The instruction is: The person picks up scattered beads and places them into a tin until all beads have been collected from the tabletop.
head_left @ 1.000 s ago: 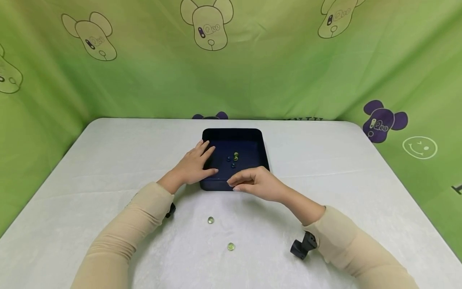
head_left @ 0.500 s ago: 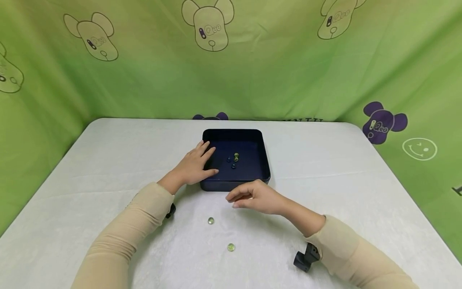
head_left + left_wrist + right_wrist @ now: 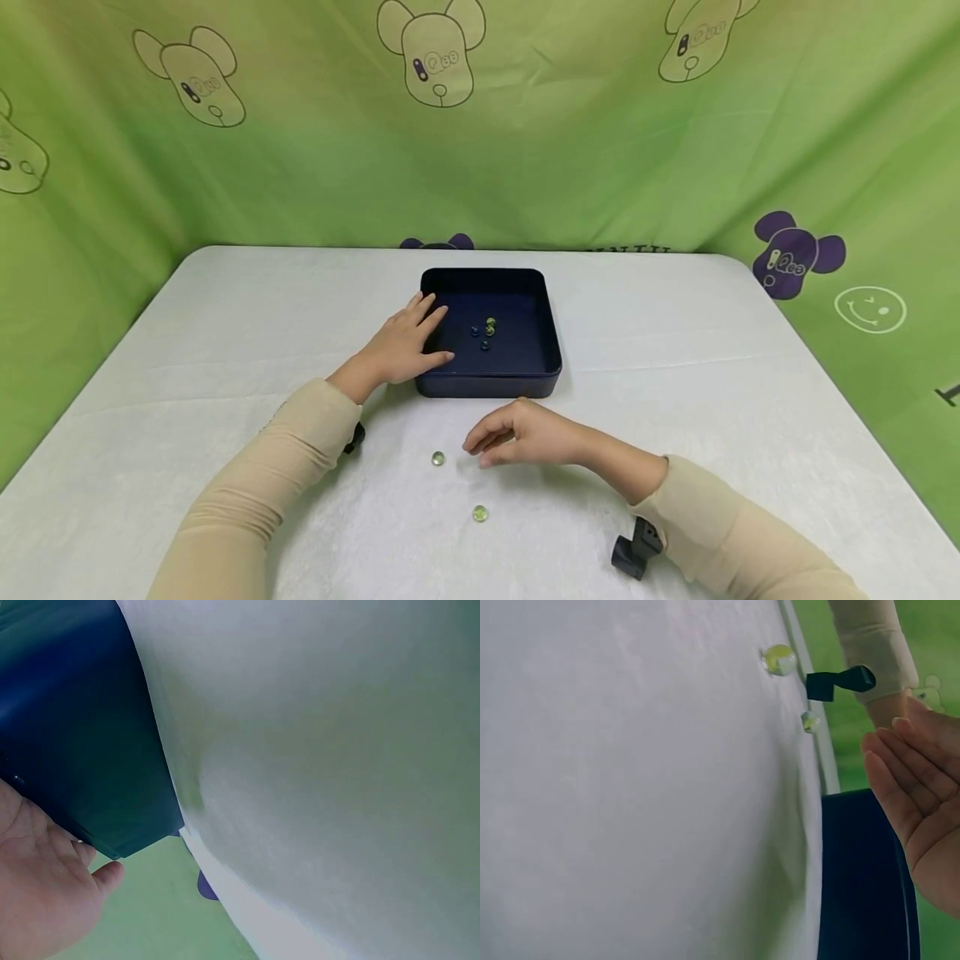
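A dark blue square tray (image 3: 487, 387) stands on the white table. Two yellow-green marbles (image 3: 491, 331) and two dark blue marbles (image 3: 485, 345) lie inside it. My left hand (image 3: 400, 343) rests on the tray's left side, its fingers spread over the rim. In front of the tray, my right hand (image 3: 528, 436) hovers above the cloth with loosely bent fingers; its palm side in the right wrist view holds nothing. Two clear yellow-green marbles lie on the cloth: the farther marble (image 3: 438, 458) left of my right fingertips, the nearer marble (image 3: 480, 513) below them.
A white cloth (image 3: 285, 475) covers the table. Behind and beside it hangs a green curtain (image 3: 570, 150) printed with cartoon heads. A small black camera (image 3: 636, 547) is strapped under the right sleeve.
My right hand has come back from over the tray's front rim toward the two marbles on the cloth. My left hand and the marbles stay where they were.
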Tool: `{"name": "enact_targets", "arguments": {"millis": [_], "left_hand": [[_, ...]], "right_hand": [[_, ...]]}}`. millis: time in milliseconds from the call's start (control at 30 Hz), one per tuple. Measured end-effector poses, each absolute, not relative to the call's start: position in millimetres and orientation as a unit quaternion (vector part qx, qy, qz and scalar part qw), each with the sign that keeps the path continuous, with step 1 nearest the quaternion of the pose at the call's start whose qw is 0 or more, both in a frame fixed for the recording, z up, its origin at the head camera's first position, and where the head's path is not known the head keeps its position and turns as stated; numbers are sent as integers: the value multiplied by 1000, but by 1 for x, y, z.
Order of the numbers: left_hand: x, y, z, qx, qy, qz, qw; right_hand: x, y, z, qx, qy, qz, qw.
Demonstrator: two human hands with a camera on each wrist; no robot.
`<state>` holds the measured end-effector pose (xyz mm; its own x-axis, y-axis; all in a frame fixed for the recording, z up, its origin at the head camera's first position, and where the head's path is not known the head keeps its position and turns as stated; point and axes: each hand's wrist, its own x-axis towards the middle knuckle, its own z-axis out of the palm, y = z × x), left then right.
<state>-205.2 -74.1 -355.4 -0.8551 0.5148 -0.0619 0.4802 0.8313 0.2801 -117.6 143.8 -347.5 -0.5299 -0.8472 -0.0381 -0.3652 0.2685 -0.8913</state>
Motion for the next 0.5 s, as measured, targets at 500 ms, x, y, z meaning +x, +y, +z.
{"name": "enact_targets", "arguments": {"millis": [500], "left_hand": [[-205,-74,-355,263,954,130,67]], "right_hand": [[-108,139,-358,-442,728,-407,329]]}}
